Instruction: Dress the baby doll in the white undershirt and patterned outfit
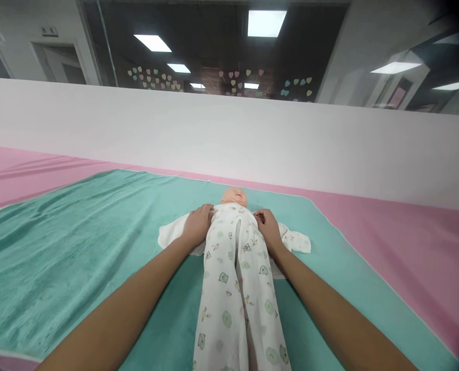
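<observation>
Over pink cloth [399,247] lay a teal blanket [78,247], bearing a patterned white garment [217,263] spread over a doll [234,196]. The left hand [199,224] and right hand [267,226] touched the garment's upper sides, seemingly adjusting it; the next move likely called for light, even handling. Their fingers curved inward; whether they pinched it, I couldn't tell.

Seen near the far edge of the blanket [78,257]: doll [234,196]. Laid from there toward the near edge: garment [222,293], between left hand [198,225] and right hand [268,230]. Found right of right hand: sleeve [299,242]. Spread beneath blanket: sheet [399,237]. Located behind far edge: wall [229,136].
</observation>
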Demonstrator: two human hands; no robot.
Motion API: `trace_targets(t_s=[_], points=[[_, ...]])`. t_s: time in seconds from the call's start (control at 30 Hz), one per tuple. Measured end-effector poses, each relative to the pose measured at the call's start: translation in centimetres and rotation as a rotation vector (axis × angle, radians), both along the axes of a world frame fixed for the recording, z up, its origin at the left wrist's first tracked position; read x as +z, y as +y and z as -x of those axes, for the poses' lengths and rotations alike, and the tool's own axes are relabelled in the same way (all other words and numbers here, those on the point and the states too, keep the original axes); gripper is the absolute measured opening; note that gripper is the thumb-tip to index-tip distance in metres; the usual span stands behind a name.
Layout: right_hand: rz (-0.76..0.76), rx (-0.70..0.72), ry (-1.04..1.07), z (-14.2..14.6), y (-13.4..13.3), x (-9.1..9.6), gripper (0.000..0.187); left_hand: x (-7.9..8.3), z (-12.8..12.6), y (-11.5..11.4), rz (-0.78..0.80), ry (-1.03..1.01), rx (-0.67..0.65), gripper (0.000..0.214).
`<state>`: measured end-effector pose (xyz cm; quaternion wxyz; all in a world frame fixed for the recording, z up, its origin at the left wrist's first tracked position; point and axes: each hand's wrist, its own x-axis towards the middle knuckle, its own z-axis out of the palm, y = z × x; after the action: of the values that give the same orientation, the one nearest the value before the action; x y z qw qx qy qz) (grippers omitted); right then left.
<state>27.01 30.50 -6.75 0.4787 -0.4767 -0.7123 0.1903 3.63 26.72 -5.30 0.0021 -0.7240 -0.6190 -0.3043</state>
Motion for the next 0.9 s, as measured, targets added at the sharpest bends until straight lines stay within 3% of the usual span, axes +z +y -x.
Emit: trace_targets(t_s=[0.17, 0.27, 0.4, 0.5, 0.6, 0.7, 0.9], points=[[0.012, 0.041, -0.11, -1.4, -1.9, 0.1, 0.024, -0.1, 1.1, -0.5, -0.004, -0.001, -0.093, 0.027], [0.209, 0.018, -0.117, -2.1, -2.0, 0.6, 0.024, 0.5, 1.8, -0.5, 0.077, -0.013, -0.147, 0.025], [0.527, 0.175, -0.055, -3.0, -1.9, 0.9, 0.025, 1.2, 2.5, -0.6, 0.167, 0.001, -0.193, 0.021], [0.602, 0.236, -0.012, -3.3, -1.9, 0.9, 0.029, 0.9, 2.3, -0.5, 0.16, 0.048, -0.172, 0.019], [0.561, 0.221, -0.03, -3.2, -1.9, 0.6, 0.027, 0.2, 1.8, -0.7, 0.081, 0.133, -0.118, 0.015], [0.411, 0.116, -0.133, -2.7, -1.6, 0.1, 0.02, -0.2, 1.2, -1.0, 0.015, 0.19, -0.078, 0.018], [0.265, 0.016, -0.219, -2.1, -1.4, -0.6, 0.015, -0.1, 0.2, -1.7, -0.006, 0.222, -0.009, 0.023]])
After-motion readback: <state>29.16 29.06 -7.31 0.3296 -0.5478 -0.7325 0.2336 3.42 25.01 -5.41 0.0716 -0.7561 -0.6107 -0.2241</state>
